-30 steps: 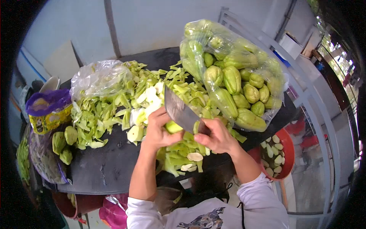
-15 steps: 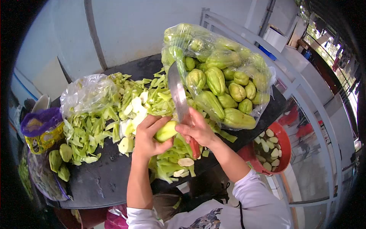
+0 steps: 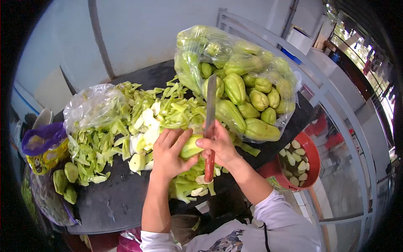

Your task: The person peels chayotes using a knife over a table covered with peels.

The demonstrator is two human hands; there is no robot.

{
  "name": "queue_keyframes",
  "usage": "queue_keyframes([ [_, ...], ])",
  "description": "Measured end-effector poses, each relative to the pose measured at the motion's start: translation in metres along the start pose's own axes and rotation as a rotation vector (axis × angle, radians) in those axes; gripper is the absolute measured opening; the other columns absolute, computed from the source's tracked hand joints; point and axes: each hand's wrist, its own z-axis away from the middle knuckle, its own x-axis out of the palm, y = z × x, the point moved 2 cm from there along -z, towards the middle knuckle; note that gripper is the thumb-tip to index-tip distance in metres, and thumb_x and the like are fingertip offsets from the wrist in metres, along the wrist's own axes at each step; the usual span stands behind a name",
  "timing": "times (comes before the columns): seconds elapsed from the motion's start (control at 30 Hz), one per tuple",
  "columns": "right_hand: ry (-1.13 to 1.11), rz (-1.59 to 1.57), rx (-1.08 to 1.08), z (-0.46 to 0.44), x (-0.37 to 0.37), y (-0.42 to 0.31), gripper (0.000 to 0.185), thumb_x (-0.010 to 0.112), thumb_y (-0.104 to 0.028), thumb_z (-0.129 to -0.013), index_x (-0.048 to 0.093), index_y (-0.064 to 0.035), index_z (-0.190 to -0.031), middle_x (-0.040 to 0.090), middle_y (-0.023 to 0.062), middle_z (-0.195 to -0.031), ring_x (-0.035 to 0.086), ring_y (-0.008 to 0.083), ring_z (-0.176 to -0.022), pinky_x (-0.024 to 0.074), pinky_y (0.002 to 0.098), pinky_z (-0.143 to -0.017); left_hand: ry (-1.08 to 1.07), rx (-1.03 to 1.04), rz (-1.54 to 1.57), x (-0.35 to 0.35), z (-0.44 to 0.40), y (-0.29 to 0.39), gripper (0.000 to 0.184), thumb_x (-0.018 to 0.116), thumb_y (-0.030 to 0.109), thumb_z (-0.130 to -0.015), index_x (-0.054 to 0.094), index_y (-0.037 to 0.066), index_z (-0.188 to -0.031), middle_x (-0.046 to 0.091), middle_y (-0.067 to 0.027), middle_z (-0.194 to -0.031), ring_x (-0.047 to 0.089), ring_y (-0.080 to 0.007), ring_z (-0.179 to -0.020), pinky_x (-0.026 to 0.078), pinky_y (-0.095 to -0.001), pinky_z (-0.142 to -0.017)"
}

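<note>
My left hand (image 3: 172,153) is wrapped round a pale green chayote (image 3: 192,147) above the heap of peelings (image 3: 168,109). In my right hand (image 3: 220,145) is a knife (image 3: 211,101) with a red handle, its blade pointing up and away from me. The right thumb rests against the chayote's right end. Whitish cut pieces (image 3: 150,130) lie just left of and beyond my left hand. A big clear plastic bag full of whole chayotes (image 3: 260,130) stands beyond my right hand.
Three chayotes (image 3: 70,172) lie at the left of the black table (image 3: 113,206), beside a purple and yellow bag (image 3: 46,147). A crumpled clear bag (image 3: 94,105) sits on the peelings. Right of the table is a red bucket (image 3: 312,157) holding cut pieces, near a grey metal frame (image 3: 331,92).
The knife has turned from leaning left across the chayote to nearly upright, and its red handle has come into view. My head view has shifted, so the table sits further left.
</note>
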Motion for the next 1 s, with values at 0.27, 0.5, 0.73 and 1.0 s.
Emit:
queue_keyframes([
  [0.27,-0.006,-0.217,0.061,0.008,-0.004,-0.001,0.050,0.075,-0.005,-0.078,0.040,-0.0126,-0.114,0.051,-0.0010,-0.084,0.048,0.0058,-0.055,0.0427,0.0232,-0.047,0.057,0.015,0.009,0.000,-0.006,0.011,0.061,0.081,0.020,-0.056,0.066,0.001,-0.112,0.063,-0.0158,-0.102,0.061,-0.0340,-0.088,0.051,-0.0415,-0.078],
  [0.5,0.054,-0.281,0.042,0.018,-0.010,-0.024,0.048,0.072,-0.006,-0.079,0.040,-0.0140,-0.114,0.050,-0.0022,-0.082,0.045,0.0047,-0.052,0.0418,0.0236,-0.047,0.058,-0.022,0.029,0.000,-0.006,0.016,0.071,0.086,0.024,-0.058,0.061,0.002,-0.121,0.061,-0.0174,-0.109,0.061,-0.0343,-0.093,0.051,-0.0413,-0.081],
  [0.73,0.262,-0.451,-0.186,0.062,-0.062,-0.058,0.026,0.064,-0.024,-0.084,0.058,-0.0130,-0.107,0.045,-0.0090,-0.065,0.040,0.0008,-0.047,0.0372,0.0176,-0.040,-0.010,-0.158,0.086,0.003,0.000,0.008,0.069,0.083,0.020,-0.067,0.057,0.002,-0.128,0.059,-0.0198,-0.114,0.059,-0.0364,-0.102,0.049,-0.0425,-0.086],
  [1.0,0.717,-0.473,-0.928,0.176,-0.192,-0.141,0.012,0.061,-0.014,-0.090,0.056,-0.0039,-0.093,0.057,0.0002,-0.079,0.044,0.0044,-0.053,0.0411,0.0161,-0.046,-0.056,-0.240,0.097,0.002,0.000,0.003,0.058,0.077,0.010,-0.072,0.058,0.002,-0.125,0.060,-0.0198,-0.113,0.059,-0.0370,-0.102,0.049,-0.0418,-0.088],
])
